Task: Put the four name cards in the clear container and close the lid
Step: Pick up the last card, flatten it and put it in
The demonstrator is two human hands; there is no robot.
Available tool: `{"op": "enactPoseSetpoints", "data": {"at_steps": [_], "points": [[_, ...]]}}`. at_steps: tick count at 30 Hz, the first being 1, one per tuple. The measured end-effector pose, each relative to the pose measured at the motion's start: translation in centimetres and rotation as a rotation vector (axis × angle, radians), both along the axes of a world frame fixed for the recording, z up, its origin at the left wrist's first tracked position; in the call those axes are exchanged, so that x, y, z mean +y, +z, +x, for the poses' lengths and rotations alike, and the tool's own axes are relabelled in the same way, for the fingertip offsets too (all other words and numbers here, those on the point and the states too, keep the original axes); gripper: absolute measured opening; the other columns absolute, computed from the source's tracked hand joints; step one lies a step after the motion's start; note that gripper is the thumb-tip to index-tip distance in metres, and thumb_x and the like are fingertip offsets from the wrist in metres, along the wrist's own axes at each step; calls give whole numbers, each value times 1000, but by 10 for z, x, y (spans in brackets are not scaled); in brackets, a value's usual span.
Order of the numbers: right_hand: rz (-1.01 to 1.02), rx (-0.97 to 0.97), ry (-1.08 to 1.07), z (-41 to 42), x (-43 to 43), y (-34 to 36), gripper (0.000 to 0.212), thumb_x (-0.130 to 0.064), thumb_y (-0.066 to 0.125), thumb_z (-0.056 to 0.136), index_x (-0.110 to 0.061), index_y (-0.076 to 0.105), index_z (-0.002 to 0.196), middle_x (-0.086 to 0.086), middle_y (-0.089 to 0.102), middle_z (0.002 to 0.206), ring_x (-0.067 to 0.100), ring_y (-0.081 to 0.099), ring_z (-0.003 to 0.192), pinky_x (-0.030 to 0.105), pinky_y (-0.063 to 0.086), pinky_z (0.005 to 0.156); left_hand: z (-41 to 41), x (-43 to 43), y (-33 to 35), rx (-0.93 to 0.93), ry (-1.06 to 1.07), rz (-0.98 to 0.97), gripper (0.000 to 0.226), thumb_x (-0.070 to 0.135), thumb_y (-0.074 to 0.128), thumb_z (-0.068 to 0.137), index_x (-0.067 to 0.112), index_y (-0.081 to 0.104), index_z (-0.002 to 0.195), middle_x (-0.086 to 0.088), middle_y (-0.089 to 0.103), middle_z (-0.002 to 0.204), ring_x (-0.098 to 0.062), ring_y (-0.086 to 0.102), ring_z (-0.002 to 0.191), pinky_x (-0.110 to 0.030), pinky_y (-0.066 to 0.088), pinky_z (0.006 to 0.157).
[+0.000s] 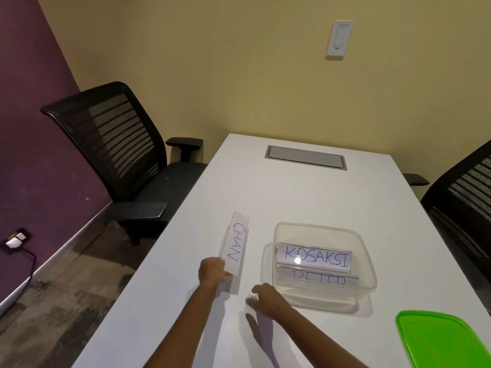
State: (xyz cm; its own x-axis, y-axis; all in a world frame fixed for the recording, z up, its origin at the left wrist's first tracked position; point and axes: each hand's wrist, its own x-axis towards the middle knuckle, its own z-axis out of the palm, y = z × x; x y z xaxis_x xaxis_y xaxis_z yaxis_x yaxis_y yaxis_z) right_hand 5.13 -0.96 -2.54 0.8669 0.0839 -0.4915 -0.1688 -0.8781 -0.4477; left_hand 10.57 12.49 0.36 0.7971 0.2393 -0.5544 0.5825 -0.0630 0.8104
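Observation:
My left hand [212,269] grips the near end of a white name card reading CHAN [235,244], held up over the table's left side. To its right stands the clear container [369,261], open, with a KOSAKSI card [316,257] and a PETER card [318,280] inside. My right hand [265,297] hovers just left of the container's near corner, fingers loosely apart, holding nothing. The green lid [443,338] lies on the table at the near right. I cannot see a fourth card.
The white table [292,197] has a grey cable hatch [305,157] at its far end. Black mesh chairs stand at the left [119,144] and right [462,203]. A wall switch [338,38] is behind.

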Motion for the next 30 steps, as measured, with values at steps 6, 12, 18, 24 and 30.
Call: {"op": "enactPoseSetpoints", "data": {"at_steps": [6, 12, 18, 24, 30], "points": [[586, -6, -429, 5, 3, 33, 48, -47, 31, 98, -7, 58, 106, 14, 61, 98, 23, 54, 91, 35, 47, 86, -13, -22, 26, 45, 122, -382, 33, -4, 44, 94, -12, 49, 126, -30, 61, 117, -41, 64, 104, -33, 54, 79], [1144, 52, -777, 9, -3, 53, 31, -35, 42, 98, -12, 59, 85, 10, 66, 86, 23, 64, 83, 29, 52, 77, -28, -44, 38, -9, 113, -539, 33, -4, 45, 95, -14, 48, 127, -19, 62, 82, -22, 60, 70, -34, 49, 89], [1415, 3, -990, 6, -19, 66, 16, -10, 52, 95, -10, 58, 80, 3, 64, 62, 14, 60, 64, 24, 51, 63, -41, -62, 42, -91, -14, -479, 15, -3, 47, 95, -1, 62, 90, -12, 61, 81, -15, 59, 67, -12, 57, 52], [1396, -166, -986, 5, -39, 84, 26, 0, 50, 94, 0, 60, 118, 14, 62, 92, 21, 56, 79, 27, 48, 75, -48, -74, 48, -182, -135, -436, 17, 3, 60, 89, 9, 61, 73, -4, 64, 74, -13, 61, 70, -15, 52, 64], [1253, -294, -934, -1, -70, 96, 34, 0, 49, 94, 5, 53, 127, 16, 59, 109, 24, 54, 98, 22, 50, 71, -35, -68, 63, -273, 73, -540, 29, -3, 54, 91, 10, 50, 66, -5, 52, 67, -12, 54, 62, -12, 54, 52]]}}
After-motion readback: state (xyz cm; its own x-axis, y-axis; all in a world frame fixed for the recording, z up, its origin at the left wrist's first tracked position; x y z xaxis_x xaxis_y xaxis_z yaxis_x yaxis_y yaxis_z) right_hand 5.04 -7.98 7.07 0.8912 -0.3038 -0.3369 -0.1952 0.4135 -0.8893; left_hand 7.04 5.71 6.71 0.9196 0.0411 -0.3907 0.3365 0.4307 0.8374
